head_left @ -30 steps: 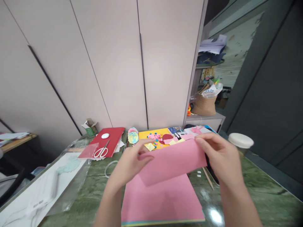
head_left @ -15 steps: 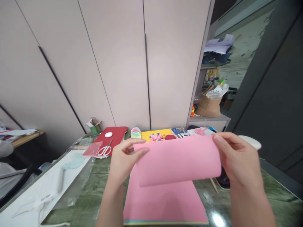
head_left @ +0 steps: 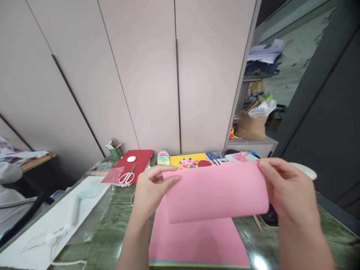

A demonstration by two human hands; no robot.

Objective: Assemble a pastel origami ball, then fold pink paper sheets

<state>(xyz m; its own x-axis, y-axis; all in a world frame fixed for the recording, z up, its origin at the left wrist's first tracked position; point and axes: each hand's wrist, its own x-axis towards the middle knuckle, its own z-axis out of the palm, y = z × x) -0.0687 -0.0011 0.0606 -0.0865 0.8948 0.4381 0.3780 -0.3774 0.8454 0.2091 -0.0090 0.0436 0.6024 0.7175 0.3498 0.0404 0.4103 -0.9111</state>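
A pink paper sheet (head_left: 216, 193) is lifted off a stack of coloured paper (head_left: 197, 243) that lies on the green marble table (head_left: 118, 225). My left hand (head_left: 150, 191) pinches the sheet's upper left corner. My right hand (head_left: 287, 191) pinches its upper right corner. The sheet curls over, with its far edge raised toward me and its lower part bending down to the stack.
Behind the sheet lie a red folder (head_left: 137, 165) with white scissors (head_left: 126, 176), a yellow sheet (head_left: 188, 160) with small coloured pieces, and pens. A clear plastic bag (head_left: 92, 202) and white paper sit at the left. A white-lidded jar (head_left: 305, 170) stands at the right. Cabinet doors rise behind.
Both hands have raised the sheet's far edge higher and spread it wider, so it hides more of the items behind. The view has shifted slightly.
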